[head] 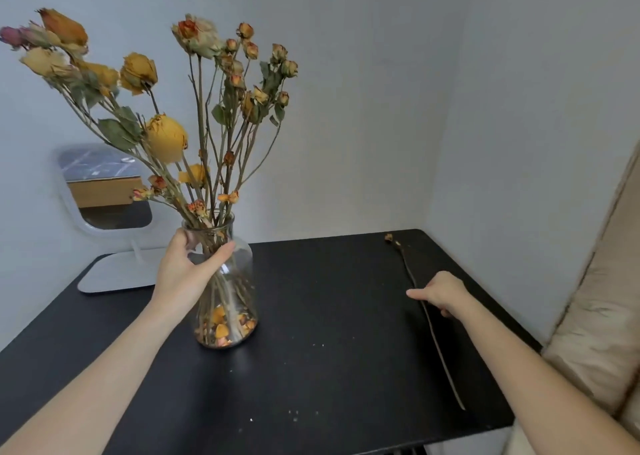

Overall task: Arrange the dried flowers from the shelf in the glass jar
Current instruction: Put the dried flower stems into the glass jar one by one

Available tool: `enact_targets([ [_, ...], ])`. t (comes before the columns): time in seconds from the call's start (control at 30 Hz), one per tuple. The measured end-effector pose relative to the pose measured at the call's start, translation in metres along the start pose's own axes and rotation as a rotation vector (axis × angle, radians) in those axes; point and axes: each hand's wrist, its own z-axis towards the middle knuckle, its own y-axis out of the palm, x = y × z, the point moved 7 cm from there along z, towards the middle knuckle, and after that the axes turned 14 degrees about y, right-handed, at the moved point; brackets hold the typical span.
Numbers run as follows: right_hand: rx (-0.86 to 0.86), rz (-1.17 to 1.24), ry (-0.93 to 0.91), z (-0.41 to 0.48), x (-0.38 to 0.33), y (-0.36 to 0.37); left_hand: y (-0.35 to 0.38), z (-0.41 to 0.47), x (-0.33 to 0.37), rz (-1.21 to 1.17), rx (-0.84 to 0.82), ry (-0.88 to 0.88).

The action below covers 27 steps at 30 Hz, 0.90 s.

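Note:
A clear glass jar stands on the black table, left of centre. It holds a bunch of dried yellow and orange roses on long stems, with loose petals at its bottom. My left hand grips the jar's neck from the left. One more dried flower stem lies flat on the table at the right, its small withered head pointing to the back. My right hand rests over the middle of that stem with its fingers curled round it.
A white standing mirror with a flat base sits at the back left of the table. Grey walls close the back and right sides. A beige cushion lies beyond the table's right edge. Small crumbs dot the tabletop.

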Motion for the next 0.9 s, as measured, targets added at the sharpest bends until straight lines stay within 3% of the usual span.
enact_targets([
  [0.43,0.014,0.04,0.034,0.01,-0.002,0.019,0.001,-0.001,0.003,-0.021,-0.021,-0.022],
  [0.73,-0.085,0.476,-0.41,-0.062,-0.088,-0.003,-0.005,-0.001,0.009,-0.049,-0.092,-0.046],
  [0.9,-0.227,0.708,-0.536,-0.111,-0.128,-0.015,-0.008,0.003,0.014,0.013,-0.119,-0.04],
])
